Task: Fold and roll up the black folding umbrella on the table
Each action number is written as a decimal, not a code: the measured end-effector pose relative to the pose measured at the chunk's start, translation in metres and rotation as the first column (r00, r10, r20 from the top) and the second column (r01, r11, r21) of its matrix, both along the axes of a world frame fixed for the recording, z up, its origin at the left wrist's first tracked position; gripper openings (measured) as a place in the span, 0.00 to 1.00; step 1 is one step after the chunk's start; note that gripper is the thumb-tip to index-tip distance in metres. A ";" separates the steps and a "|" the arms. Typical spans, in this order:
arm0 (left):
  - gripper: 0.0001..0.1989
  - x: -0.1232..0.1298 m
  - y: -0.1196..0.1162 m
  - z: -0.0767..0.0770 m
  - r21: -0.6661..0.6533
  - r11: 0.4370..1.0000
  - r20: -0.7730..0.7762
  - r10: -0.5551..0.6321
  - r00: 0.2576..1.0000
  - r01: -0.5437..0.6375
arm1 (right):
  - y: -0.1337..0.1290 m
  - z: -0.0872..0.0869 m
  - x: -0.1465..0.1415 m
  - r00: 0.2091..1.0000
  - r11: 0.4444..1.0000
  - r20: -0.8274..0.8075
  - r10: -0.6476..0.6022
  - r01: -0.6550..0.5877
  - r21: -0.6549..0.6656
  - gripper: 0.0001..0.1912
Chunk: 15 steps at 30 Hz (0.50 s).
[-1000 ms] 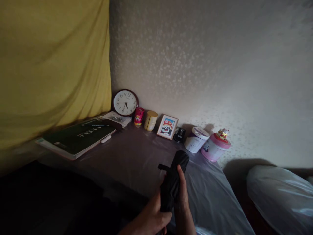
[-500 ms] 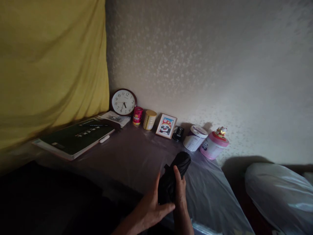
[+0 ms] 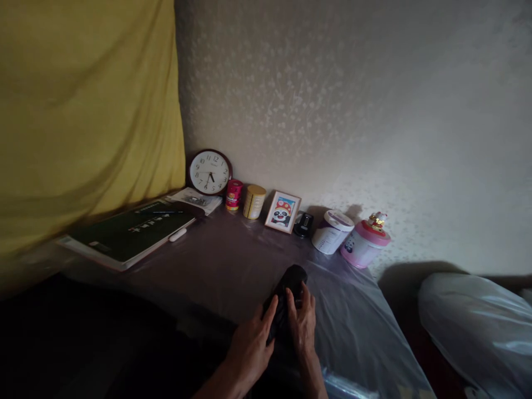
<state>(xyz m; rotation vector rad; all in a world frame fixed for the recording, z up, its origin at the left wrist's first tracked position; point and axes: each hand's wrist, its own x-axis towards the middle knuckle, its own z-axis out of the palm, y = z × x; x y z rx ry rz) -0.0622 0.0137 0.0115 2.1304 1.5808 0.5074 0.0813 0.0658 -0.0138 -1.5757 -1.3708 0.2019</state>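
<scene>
A folded black umbrella (image 3: 292, 275) is held between my two hands, just above or against the near part of the covered table; I cannot tell if it touches. My left hand (image 3: 251, 344) grips its near left side, fingers pressed along the dark fabric. On the right side, my right hand (image 3: 303, 322) closes around it with the fingers over the top near the far end. The umbrella slants away from me, up and to the right. Its near end is mostly hidden by my hands and shadow.
Along the wall stand a clock (image 3: 210, 172), a red can (image 3: 234, 195), a yellow-lidded can (image 3: 254, 202), a panda picture frame (image 3: 283, 211), a small black object (image 3: 303, 225), a white tub (image 3: 332, 233) and a pink-lidded tub (image 3: 364, 245). A large dark green book (image 3: 128, 233) lies left.
The umbrella has shifted left and a little lower, and has turned in my hands. My right fingers now lie over its top, and my left thumb no longer crosses its near end.
</scene>
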 end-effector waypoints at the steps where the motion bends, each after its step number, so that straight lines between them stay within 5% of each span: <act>1: 0.42 0.000 0.000 0.000 -0.004 1.000 -0.022 -0.004 1.000 0.004 | 0.000 -0.001 0.001 1.000 1.000 -0.003 0.019 -0.019 0.001 0.29; 8: 0.41 0.000 0.001 0.008 -0.031 0.999 -0.105 -0.016 0.994 0.013 | -0.006 0.012 0.007 0.910 0.915 -0.106 0.402 -0.394 0.089 0.11; 15: 0.42 -0.001 0.002 0.010 -0.018 0.999 -0.113 -0.033 0.993 0.031 | -0.011 0.015 0.015 0.809 0.899 -0.414 0.417 -0.433 0.058 0.06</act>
